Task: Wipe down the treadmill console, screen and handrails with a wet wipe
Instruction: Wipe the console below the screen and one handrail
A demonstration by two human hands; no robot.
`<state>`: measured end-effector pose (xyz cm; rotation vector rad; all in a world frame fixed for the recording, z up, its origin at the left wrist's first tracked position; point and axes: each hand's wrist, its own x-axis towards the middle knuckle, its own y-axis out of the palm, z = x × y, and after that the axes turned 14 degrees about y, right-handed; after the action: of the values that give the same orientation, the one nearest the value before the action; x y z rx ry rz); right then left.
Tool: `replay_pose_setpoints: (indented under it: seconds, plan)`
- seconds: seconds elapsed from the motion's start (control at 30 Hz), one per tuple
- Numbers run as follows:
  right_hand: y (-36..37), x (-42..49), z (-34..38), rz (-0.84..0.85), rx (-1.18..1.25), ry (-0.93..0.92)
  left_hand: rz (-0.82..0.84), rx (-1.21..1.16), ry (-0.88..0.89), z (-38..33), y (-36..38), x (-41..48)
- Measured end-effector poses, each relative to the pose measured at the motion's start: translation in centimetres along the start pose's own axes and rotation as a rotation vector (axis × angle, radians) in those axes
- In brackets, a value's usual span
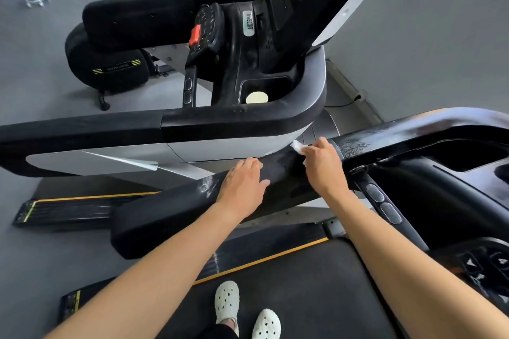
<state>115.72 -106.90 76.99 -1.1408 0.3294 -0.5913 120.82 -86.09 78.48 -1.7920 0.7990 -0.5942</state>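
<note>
One crumpled white wet wipe (298, 147), pinched by our right hand (323, 166), touches the streaked handrail (170, 209); our left hand (243, 186) rests relaxed on it.

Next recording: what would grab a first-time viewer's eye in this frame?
At centre, the right hand holds a small white wet wipe against the black padded handrail, the left hand resting on it alongside. White perforated clogs stand on the dark treadmill belt below.

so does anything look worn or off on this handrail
Yes: the black handrail has whitish speckled patches, one beside the left hand, one past the right hand with the wipe. Wear or residue, cannot tell.
</note>
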Motion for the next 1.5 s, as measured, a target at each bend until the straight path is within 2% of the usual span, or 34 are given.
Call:
replay_pose_setpoints:
  seconds: [0.1, 0.23, 0.33, 0.43, 0.57, 0.63, 0.77, 0.83, 1.0, 1.07, 1.17, 1.37, 1.43, 1.5]
  plan:
    - [0.6, -0.9, 1.6, -0.022, 0.072, 0.037, 0.002, 0.019, 0.015, 0.1, 0.0, 0.0]
    - [1.2, -3.2, 4.4, 0.072, 0.010, -0.239, -0.004, 0.006, 0.006, 0.0, 0.2, -0.1]
    - [0.8, -2.5, 4.1, 0.096, -0.076, -0.310, -0.013, 0.004, 0.000, 0.0, 0.4, -0.2]
    - [0.2, -0.8, 2.7, 0.039, -0.131, -0.208, -0.015, 0.004, 0.011, 0.3, 0.4, -0.3]
    - [0.7, -0.2, 2.3, -0.046, -0.068, -0.013, -0.003, 0.028, 0.036, 0.6, 0.3, -0.2]
    - [1.1, -0.9, 3.2, -0.031, -0.063, -0.048, -0.004, 0.031, 0.044, 0.6, 0.3, -0.1]
    - [1.2, -2.4, 4.2, 0.039, -0.120, -0.283, -0.005, 0.029, 0.072, 1.0, 0.2, 0.0]
    - [0.8, -2.1, 3.8, 0.047, -0.180, -0.331, -0.011, 0.019, 0.079, 1.2, 0.1, 0.0]
    - [0.6, -0.1, 2.3, -0.033, -0.185, 0.021, 0.000, -0.039, 0.105, 2.2, -0.3, 0.3]
    - [0.9, -0.4, 3.2, -0.019, -0.175, 0.068, 0.022, -0.075, 0.113, 2.8, -0.7, 0.4]
    - [1.6, -1.7, 5.6, 0.031, -0.161, 0.028, 0.056, -0.084, 0.130, 3.8, -1.1, 0.0]
    - [2.6, -4.1, 9.5, 0.197, -0.213, -0.244, 0.074, -0.029, 0.189, 5.8, -1.6, -1.3]
    - [2.3, -3.4, 9.0, 0.172, -0.254, -0.221, 0.071, -0.023, 0.210, 6.2, -1.9, -1.6]
    - [1.9, -2.5, 8.1, 0.116, -0.276, -0.086, 0.089, -0.019, 0.236, 6.6, -2.0, -1.9]
